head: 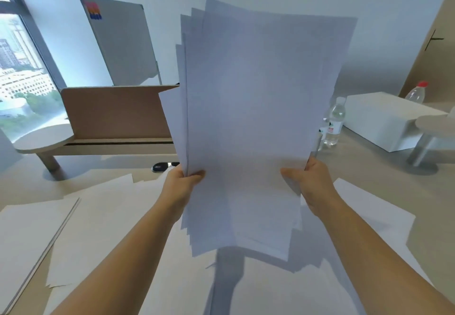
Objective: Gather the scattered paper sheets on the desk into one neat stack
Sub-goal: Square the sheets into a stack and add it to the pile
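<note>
White sheets (258,117), unevenly fanned, were held upright by the left hand (183,184) and right hand (312,181), fingers pinched on both edges; squaring was judged underway; tapping square seemed required next; more paper (98,228) lay at seven o'clock.

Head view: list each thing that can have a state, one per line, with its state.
Held sheets: upright, edges uneven, gripped at both sides.
Left hand: shut on the held sheets.
Right hand: shut on the held sheets.
Loose sheets: flat on the desk, scattered.
Clear bottle: upright, capped.
Red-capped bottle: capped.
</note>
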### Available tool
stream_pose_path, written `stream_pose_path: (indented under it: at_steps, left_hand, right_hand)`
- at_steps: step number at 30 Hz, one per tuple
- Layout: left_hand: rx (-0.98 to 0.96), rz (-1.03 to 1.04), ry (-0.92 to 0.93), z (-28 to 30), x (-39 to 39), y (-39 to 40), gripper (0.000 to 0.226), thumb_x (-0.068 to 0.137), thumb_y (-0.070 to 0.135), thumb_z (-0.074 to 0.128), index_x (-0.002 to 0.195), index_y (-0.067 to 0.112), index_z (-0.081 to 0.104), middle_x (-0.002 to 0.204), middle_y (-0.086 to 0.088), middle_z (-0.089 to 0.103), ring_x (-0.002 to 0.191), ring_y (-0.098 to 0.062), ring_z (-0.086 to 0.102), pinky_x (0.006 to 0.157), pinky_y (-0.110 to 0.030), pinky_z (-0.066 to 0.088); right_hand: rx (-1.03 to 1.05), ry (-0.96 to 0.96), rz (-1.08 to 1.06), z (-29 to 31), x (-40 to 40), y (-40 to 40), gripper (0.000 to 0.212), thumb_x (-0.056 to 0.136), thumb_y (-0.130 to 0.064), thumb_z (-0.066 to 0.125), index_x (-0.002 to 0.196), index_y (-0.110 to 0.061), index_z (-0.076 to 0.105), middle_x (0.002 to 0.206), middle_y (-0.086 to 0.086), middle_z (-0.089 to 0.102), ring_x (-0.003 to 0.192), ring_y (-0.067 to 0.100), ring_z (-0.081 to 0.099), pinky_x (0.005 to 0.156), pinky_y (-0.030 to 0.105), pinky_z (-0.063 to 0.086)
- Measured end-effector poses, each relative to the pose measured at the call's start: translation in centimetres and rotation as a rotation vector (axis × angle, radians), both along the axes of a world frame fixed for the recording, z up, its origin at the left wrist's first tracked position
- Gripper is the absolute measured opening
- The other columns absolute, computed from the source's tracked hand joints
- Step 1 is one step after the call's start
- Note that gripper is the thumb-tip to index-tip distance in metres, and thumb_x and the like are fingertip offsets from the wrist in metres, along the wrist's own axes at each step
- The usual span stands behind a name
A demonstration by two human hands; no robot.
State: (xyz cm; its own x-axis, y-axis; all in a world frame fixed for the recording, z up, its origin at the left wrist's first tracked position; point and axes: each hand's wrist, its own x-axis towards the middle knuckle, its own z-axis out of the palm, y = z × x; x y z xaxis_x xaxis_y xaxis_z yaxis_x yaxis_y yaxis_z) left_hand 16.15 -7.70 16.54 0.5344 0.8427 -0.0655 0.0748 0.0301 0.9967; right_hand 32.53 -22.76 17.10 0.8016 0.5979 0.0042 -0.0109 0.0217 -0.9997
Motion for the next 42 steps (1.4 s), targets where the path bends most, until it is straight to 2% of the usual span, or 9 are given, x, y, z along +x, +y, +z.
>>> stream_pose_path:
  at_steps: [7,13,15,19,22,29,33,37,42]
  left_hand:
    - [-0.082,-0.061,-0.145,-0.4,-1.5,0.8,0.047,0.061,0.002,0.073,0.107,0.007,0.063,0.098,-0.008,0.069,0.090,-0.028,0.065,0.081,-0.039,0.053]
    - [-0.169,-0.075,-0.137,-2.4,-1.7,0.7,0.039,0.055,0.007,0.073,0.093,0.013,0.065,0.098,-0.009,0.069,0.090,-0.031,0.064,0.080,-0.039,0.052]
    - [-0.157,-0.071,-0.168,-2.3,-1.3,0.5,0.032,0.061,-0.001,0.074,0.089,0.012,0.065,0.089,-0.005,0.070,0.085,-0.028,0.065,0.074,-0.036,0.053]
    - [-0.056,-0.072,-0.218,-0.6,-0.9,1.0,0.033,0.050,0.004,0.070,0.081,0.014,0.064,0.066,0.009,0.072,0.072,-0.017,0.066,0.071,-0.033,0.054]
    - [0.013,-0.117,-0.229,0.6,-1.5,1.7,0.035,0.052,0.008,0.068,0.085,0.018,0.064,0.069,0.012,0.073,0.070,-0.011,0.069,0.068,-0.027,0.055]
    - [0.074,-0.194,-0.234,1.5,-1.6,1.7,0.034,0.055,0.009,0.068,0.086,0.021,0.064,0.070,0.011,0.073,0.065,-0.005,0.069,0.059,-0.020,0.056]
    - [0.068,-0.220,-0.214,1.1,-1.2,2.0,0.037,0.054,0.011,0.069,0.089,0.021,0.065,0.077,0.008,0.073,0.071,-0.009,0.069,0.061,-0.022,0.056]
    - [0.026,-0.228,-0.119,-1.5,-1.4,2.8,0.046,0.044,0.014,0.075,0.089,0.021,0.064,0.084,0.002,0.071,0.081,-0.018,0.066,0.072,-0.032,0.054]
    - [-0.076,-0.196,-0.068,-5.1,-0.6,2.0,0.038,0.050,0.010,0.071,0.087,0.018,0.065,0.085,0.001,0.071,0.088,-0.026,0.063,0.080,-0.038,0.051]
  right_hand:
    - [0.020,0.048,0.057,-0.6,-0.3,-0.1,0.025,0.074,0.012,0.065,0.085,-0.011,0.063,0.079,0.002,0.064,0.074,0.019,0.061,0.073,0.029,0.050]
    - [0.006,0.117,0.092,-2.5,-0.6,-0.6,0.029,0.072,0.014,0.065,0.096,-0.003,0.064,0.085,0.007,0.066,0.082,0.027,0.062,0.086,0.043,0.051]
    - [0.026,0.106,0.092,-2.7,-0.6,-0.4,0.028,0.072,0.015,0.065,0.084,-0.010,0.064,0.075,0.002,0.069,0.075,0.022,0.064,0.081,0.040,0.052]
    - [0.080,0.052,0.097,-1.4,-0.2,0.0,0.030,0.070,0.012,0.068,0.078,-0.017,0.065,0.061,-0.012,0.071,0.074,0.017,0.065,0.080,0.035,0.054]
    - [0.092,-0.016,0.133,-0.2,0.0,-0.2,0.027,0.070,0.012,0.068,0.076,-0.014,0.068,0.063,-0.011,0.071,0.076,0.017,0.066,0.085,0.034,0.052]
    - [0.086,-0.121,0.181,0.4,-0.2,0.4,0.033,0.070,0.011,0.069,0.093,-0.013,0.065,0.065,-0.013,0.071,0.072,0.010,0.067,0.075,0.025,0.055]
    - [0.092,-0.104,0.171,-0.1,0.3,0.4,0.033,0.069,0.010,0.070,0.089,-0.016,0.065,0.067,-0.012,0.072,0.073,0.010,0.067,0.075,0.026,0.054]
    - [0.021,-0.082,0.194,-2.2,0.9,0.0,0.024,0.072,0.010,0.067,0.078,-0.013,0.066,0.060,-0.013,0.070,0.061,0.000,0.066,0.064,0.014,0.053]
    - [-0.007,0.046,0.188,-5.7,0.3,0.7,0.021,0.073,0.007,0.068,0.079,-0.013,0.068,0.066,-0.010,0.072,0.068,0.009,0.068,0.071,0.025,0.053]
